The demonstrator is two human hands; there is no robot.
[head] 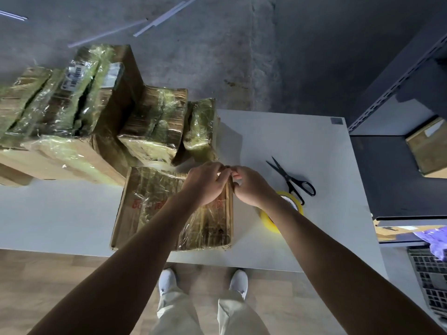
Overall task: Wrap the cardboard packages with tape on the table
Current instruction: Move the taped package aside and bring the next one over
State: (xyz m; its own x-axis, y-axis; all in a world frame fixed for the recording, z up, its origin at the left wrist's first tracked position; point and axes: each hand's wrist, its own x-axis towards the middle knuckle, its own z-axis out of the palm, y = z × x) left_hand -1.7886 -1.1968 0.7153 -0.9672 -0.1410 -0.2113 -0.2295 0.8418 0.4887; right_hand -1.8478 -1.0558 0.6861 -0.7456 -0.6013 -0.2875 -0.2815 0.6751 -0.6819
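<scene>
The step in hand looks like pressing a tape end down, so the strip should be pulled taut and smoothed flat over the edge without creases. The left hand (205, 183) and right hand (251, 186) meet fingertip to fingertip, both pinching what appears to be clear tape (222, 174) at the far right corner of the flat cardboard package (154, 204). That package lies at the table's (290, 131) near edge, mostly left of the grip. The yellow tape roll (266, 218) sits under the right forearm, near the scissors (291, 180).

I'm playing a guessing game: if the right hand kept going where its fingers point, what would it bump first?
The left hand, probably; the hands nearly touch at a corner of the package.
</scene>
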